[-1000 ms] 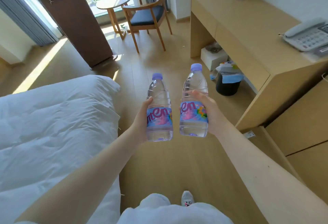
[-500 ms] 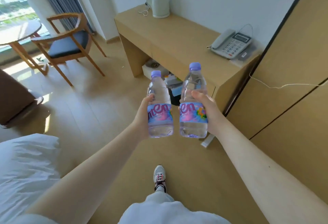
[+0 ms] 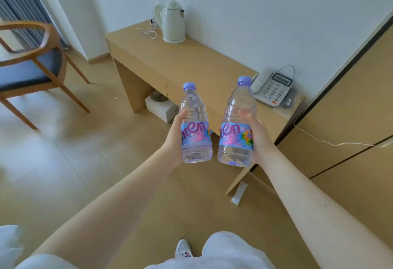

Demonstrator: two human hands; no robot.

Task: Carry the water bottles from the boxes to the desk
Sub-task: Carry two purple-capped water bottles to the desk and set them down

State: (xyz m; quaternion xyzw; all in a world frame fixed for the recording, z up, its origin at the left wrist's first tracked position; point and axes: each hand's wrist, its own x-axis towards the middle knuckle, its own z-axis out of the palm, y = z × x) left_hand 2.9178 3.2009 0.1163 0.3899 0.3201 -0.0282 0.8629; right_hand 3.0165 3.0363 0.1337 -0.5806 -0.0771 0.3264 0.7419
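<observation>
Wooden flooring (image 3: 85, 158) runs up to a light wood worktop (image 3: 191, 62) set against a white wall. A cream kettle (image 3: 173, 22) stands at the worktop's far end with a loose cord beside it, and a desk phone (image 3: 272, 88) sits at the near end. A white box (image 3: 161, 109) rests on the floor underneath, and a wooden chair (image 3: 32, 62) with a dark seat stands off to the left. Both bare arms reach forward. The left grip (image 3: 174, 139) is wrapped round the left bottle (image 3: 196, 132), thumb lying just above the label. The right grip (image 3: 258, 136) holds the right bottle (image 3: 237, 132) the same way. Both bottles are roughly upright with purple caps on, side by side with a narrow gap between them, held in the air in front of the worktop, not yet on it. One shoe (image 3: 182, 249) shows at the bottom edge.
</observation>
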